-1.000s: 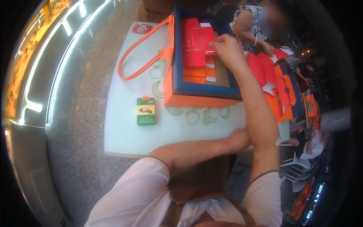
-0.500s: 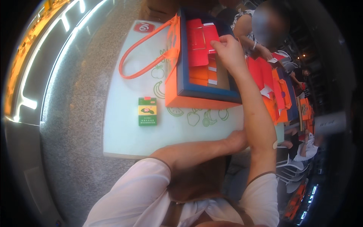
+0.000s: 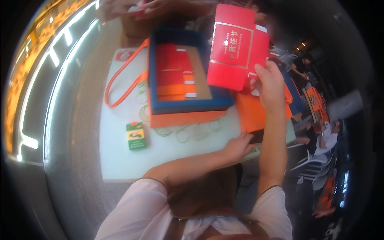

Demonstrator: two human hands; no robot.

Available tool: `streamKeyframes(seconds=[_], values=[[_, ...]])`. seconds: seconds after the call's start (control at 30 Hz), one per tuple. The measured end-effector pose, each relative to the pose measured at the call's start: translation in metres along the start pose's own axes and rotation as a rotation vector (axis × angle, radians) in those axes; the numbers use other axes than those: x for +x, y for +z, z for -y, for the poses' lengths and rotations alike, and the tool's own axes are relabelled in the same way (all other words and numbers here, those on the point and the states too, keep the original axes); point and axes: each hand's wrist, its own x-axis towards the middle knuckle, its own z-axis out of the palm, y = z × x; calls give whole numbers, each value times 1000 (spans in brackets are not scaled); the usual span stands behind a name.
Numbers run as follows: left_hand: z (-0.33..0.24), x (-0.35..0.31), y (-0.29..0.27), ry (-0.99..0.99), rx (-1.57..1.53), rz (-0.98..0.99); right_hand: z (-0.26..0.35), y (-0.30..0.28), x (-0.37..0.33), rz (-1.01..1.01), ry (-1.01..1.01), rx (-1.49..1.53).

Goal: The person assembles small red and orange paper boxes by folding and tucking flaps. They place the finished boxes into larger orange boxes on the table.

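Observation:
A flat red folding carton (image 3: pixel 232 54) with a gold-lined panel and printed characters is raised over the right side of the open gift box. My right hand (image 3: pixel 270 82) is closed on its lower right corner, thumb on the near face. The blue-rimmed orange gift box (image 3: pixel 192 108) has a looped orange handle (image 3: pixel 130 60) lying to its left. Inside it lie more red cartons (image 3: pixel 170 72) and orange ones (image 3: pixel 172 92). My left hand (image 3: pixel 239 147) rests at the table's near right edge, fingers loosely apart, beside an orange bag (image 3: pixel 254 114). Its fingertips are blurred.
A small green-and-yellow pack (image 3: pixel 136 137) lies on the pale table (image 3: pixel 120 164), left of the gift box. Another person's hands (image 3: pixel 156 8) show across the table. White chairs (image 3: pixel 316 172) and seated people are at the right; a lit counter (image 3: pixel 60 68) runs along the left.
My right hand has lifted a red carton out of the gift box and moved it up and right. My left hand has come into fuller view. The whole view has shifted.

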Motion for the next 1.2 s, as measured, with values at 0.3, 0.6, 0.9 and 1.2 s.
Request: streamKeyframes(seconds=[0.3, 0.6, 0.9, 1.2], values=[[-27, 21, -37, 28, -19, -73, -48, -119, -146, -430, -143, 93], [-56, 30, -54, 10, -119, -74, -87, -161, -227, -616, -177, 102], [-106, 46, -15, -73, -287, 46, -101, -157, -253, -514, -87, 76], [-110, 42, 17, -57, -358, 98, -105, -167, -266, -556, -189, -213]])
